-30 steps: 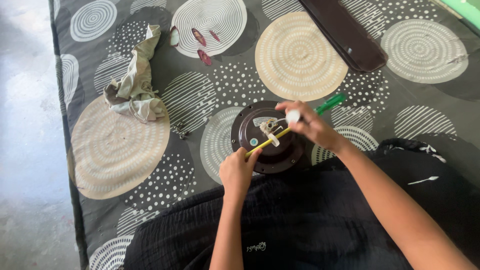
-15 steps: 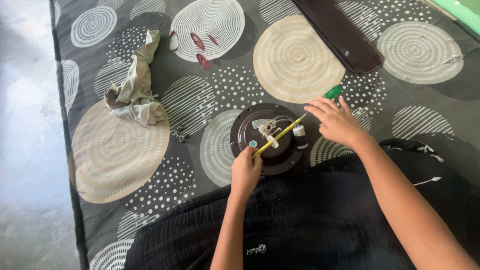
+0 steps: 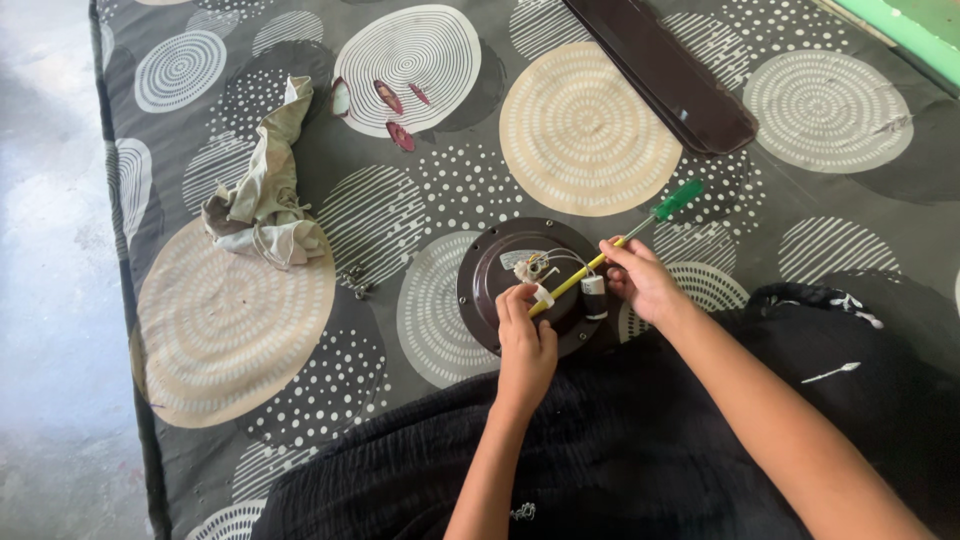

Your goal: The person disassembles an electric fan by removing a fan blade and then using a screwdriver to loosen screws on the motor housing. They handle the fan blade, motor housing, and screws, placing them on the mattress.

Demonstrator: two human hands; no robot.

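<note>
A round dark brown fan motor (image 3: 490, 290) lies on the patterned mat (image 3: 250, 320) in front of my lap. A screwdriver (image 3: 680, 198) with a green handle and a yellow shaft lies slanted across it. My left hand (image 3: 525, 345) rests on the motor's near side and pinches the yellow end of the shaft. My right hand (image 3: 645, 282) curls around the shaft's middle at the motor's right rim. A small white cylinder (image 3: 593, 290) on thin wires sits on the motor between both hands, beside a knot of wires (image 3: 535, 266) at the centre.
A crumpled beige cloth (image 3: 265, 200) lies to the left, with several small screws (image 3: 355, 280) near the motor. A long dark brown fan blade (image 3: 665, 75) lies at the top. Small reddish pieces (image 3: 400, 115) sit at the far middle. Bare concrete floor (image 3: 50, 250) runs along the mat's left edge.
My right hand let go of the white cylinder, spread out flat to the right, then came back and closed on the screwdriver shaft. My left hand slid up onto the motor.
</note>
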